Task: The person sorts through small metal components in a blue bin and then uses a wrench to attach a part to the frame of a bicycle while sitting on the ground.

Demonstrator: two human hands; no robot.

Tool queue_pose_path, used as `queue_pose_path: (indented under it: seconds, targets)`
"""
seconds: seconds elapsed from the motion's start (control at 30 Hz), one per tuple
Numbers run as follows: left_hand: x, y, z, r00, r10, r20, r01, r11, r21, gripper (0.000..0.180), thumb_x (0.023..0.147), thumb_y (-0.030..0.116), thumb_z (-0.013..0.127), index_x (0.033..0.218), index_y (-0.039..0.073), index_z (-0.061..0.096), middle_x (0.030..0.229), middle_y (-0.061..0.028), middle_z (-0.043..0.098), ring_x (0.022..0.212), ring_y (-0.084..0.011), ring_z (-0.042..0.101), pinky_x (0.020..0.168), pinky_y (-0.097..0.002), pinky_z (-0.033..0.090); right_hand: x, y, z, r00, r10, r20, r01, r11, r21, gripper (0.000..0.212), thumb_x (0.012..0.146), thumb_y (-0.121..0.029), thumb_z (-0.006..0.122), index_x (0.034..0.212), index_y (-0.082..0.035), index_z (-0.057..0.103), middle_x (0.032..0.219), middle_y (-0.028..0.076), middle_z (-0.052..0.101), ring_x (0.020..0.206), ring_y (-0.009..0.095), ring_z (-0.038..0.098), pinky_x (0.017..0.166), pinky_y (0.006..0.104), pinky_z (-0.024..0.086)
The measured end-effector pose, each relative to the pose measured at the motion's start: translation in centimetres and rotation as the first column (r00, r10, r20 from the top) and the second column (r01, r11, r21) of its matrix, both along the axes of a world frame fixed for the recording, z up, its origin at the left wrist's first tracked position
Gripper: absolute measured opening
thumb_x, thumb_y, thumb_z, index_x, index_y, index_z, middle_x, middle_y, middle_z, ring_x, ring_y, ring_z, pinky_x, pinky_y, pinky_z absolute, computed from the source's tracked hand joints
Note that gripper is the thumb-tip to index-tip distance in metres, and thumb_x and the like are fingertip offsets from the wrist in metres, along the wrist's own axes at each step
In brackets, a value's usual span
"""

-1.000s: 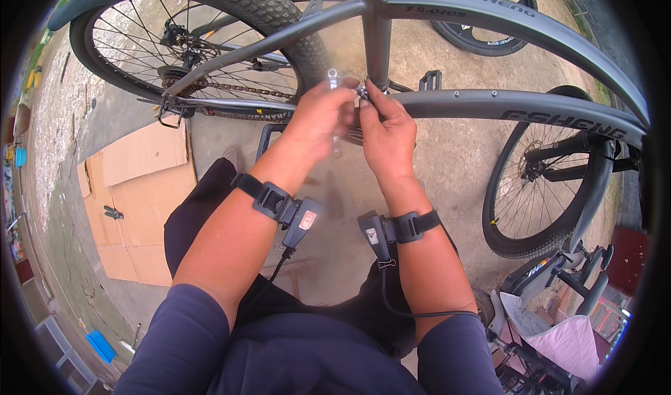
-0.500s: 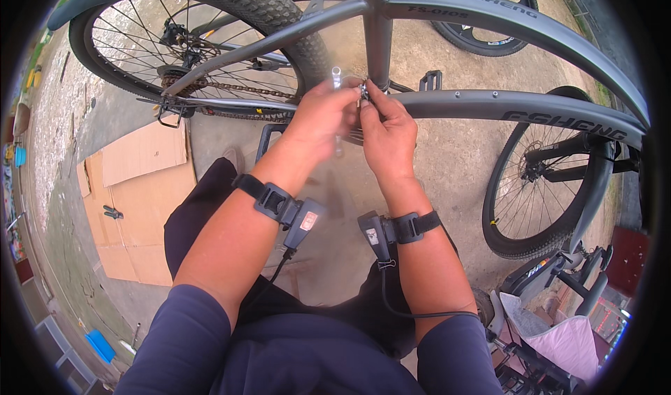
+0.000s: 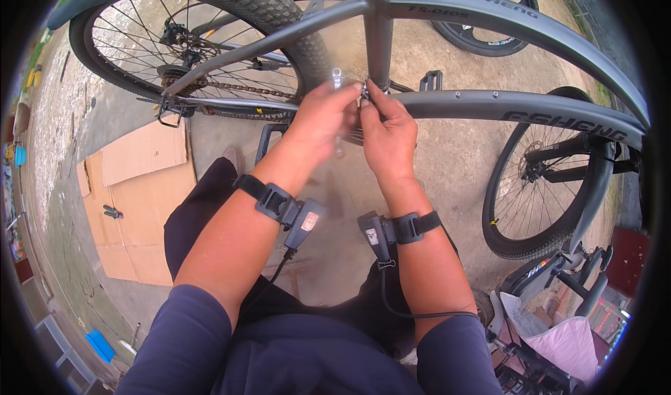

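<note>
Both hands meet beside the seat tube of a grey bicycle frame (image 3: 377, 46), just above the lower tube. My left hand (image 3: 323, 119) is closed around a silver wrench (image 3: 337, 76), whose ends stick out above and below the fist. Its thumb and forefinger reach to a small shiny metal part (image 3: 363, 92). From the other side, my right hand (image 3: 386, 129) pinches that same part between thumb and fingers. Fingertips cover most of the part, so its exact kind is hidden. The left fingers look slightly blurred.
A knobby rear wheel (image 3: 297, 28) with chain stands at the upper left; the front wheel (image 3: 500, 206) is at right. Pedals (image 3: 431, 81) jut from the crank. Flattened cardboard (image 3: 143, 206) with a small dark tool (image 3: 112, 213) lies left. Another bike with a pink cloth (image 3: 559, 342) stands lower right.
The left thumb and fingers have shifted very slightly around the small metal part. The right hand and the bicycle have stayed in place.
</note>
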State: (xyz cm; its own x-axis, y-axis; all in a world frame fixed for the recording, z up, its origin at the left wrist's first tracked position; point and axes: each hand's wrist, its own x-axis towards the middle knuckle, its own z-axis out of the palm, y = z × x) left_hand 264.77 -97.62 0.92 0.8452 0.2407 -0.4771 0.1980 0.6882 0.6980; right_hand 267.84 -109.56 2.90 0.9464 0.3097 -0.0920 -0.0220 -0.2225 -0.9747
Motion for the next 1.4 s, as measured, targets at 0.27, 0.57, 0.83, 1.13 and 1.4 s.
queue_pose_path:
  seconds: [0.27,0.57,0.83,1.13,1.4]
  targets:
    - [0.0,0.0,-0.1,0.999,0.0,-0.036,0.0,1.0,0.0,0.015,0.094,0.014,0.063,0.108,0.009,0.067,0.081,0.0036,0.058,0.069,-0.0079,0.052,0.054,-0.0244,0.036,-0.1,-0.1,-0.3,1.0,-0.004,0.004,0.004,1.0,0.0,0.034,0.095,-0.008,0.064,0.129,-0.005,0.068,0.106,0.008,0.068,0.095,0.011,0.063,0.086,0.0264,0.051]
    - [-1.3,-0.2,0.5,0.996,0.017,-0.09,-0.012,0.999,0.049,0.03,0.092,0.012,0.059,0.121,0.002,0.06,0.091,-0.0053,0.064,0.075,-0.0155,0.063,0.06,-0.0267,0.045,0.3,-0.6,-0.6,0.999,-0.011,0.038,0.013,0.998,-0.068,0.034,0.095,-0.01,0.064,0.128,-0.005,0.069,0.107,0.008,0.069,0.098,0.012,0.063,0.089,0.0272,0.05]
    - [-9.0,7.1,11.7,0.994,-0.102,0.047,0.089,0.968,0.235,0.034,0.094,0.008,0.063,0.125,-0.003,0.06,0.104,-0.0132,0.07,0.09,-0.0246,0.071,0.072,-0.0327,0.055,1.2,0.0,-3.9,0.986,0.024,0.168,-0.028,0.999,0.02,0.035,0.096,-0.009,0.062,0.13,0.0,0.066,0.102,0.006,0.068,0.089,0.009,0.06,0.081,0.0251,0.048]
    - [-29.2,25.5,14.2,0.899,0.297,-0.323,0.073,0.625,0.778,0.026,0.098,0.011,0.057,0.12,0.0,0.062,0.105,-0.0083,0.068,0.099,-0.0179,0.069,0.076,-0.0294,0.055,1.9,-1.0,-2.8,0.994,0.071,0.088,-0.068,0.997,-0.04,0.041,0.1,-0.01,0.058,0.137,0.006,0.058,0.124,0.012,0.068,0.112,0.014,0.062,0.103,0.0277,0.043]
    - [-42.5,30.2,-6.5,0.61,0.495,-0.619,-0.082,0.816,0.572,0.024,0.097,0.008,0.055,0.118,-0.003,0.06,0.106,-0.0129,0.067,0.091,-0.0211,0.069,0.078,-0.0311,0.059,2.6,-2.4,-2.5,1.0,0.019,0.002,-0.019,1.0,-0.003,0.04,0.102,-0.01,0.057,0.14,0.003,0.057,0.127,0.009,0.065,0.107,0.01,0.06,0.095,0.0226,0.045]
